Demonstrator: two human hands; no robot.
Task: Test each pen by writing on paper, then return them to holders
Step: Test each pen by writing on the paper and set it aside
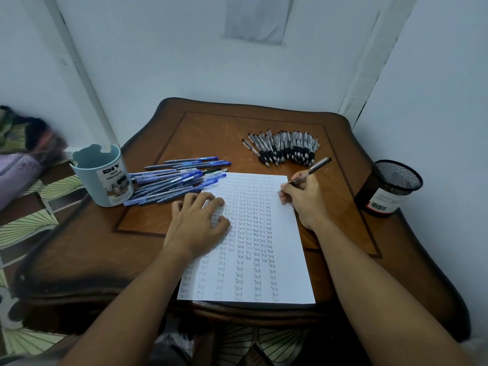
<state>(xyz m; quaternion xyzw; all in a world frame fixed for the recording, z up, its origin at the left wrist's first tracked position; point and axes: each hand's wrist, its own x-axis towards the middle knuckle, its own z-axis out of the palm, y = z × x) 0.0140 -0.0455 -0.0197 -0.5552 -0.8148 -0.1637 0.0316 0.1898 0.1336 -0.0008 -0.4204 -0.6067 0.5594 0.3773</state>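
Cataloguing, largest first:
Table (pixel 87 249): wooden, inlaid border, set in a white-walled corner; bore everything listed below.
Paper (pixel 285 273): white sheet lying flat at the near edge, packed with columns of the word "Test"; blank strip left along its right side.
Blue organizer cup (pixel 105 178): at table's left edge, labelled "DIY Desk Organizer"; no pens seen standing in it.
Black mesh holder (pixel 390 186): at table's right edge, barcode sticker on the side; appeared empty.
Blue pen pile (pixel 179 180): loose heap between cup and paper, some tips overlapping the sheet's top-left corner.
Grey pen pile (pixel 285 147): fanned row with black grips, beyond the paper's far edge.
Left hand (pixel 198 220): fingers spread and fairly straight, pressed flat on the sheet's left part, gripping nothing.
Right hand (pixel 303 196): fingers curled round a grey pen (pixel 314 169), tip at the sheet's upper right margin.
Step in hand: judged writing test of one grey pen.
Next move: likely calls for lifting the tip and dropping that pen into a holder, probably the mesh one nearby.
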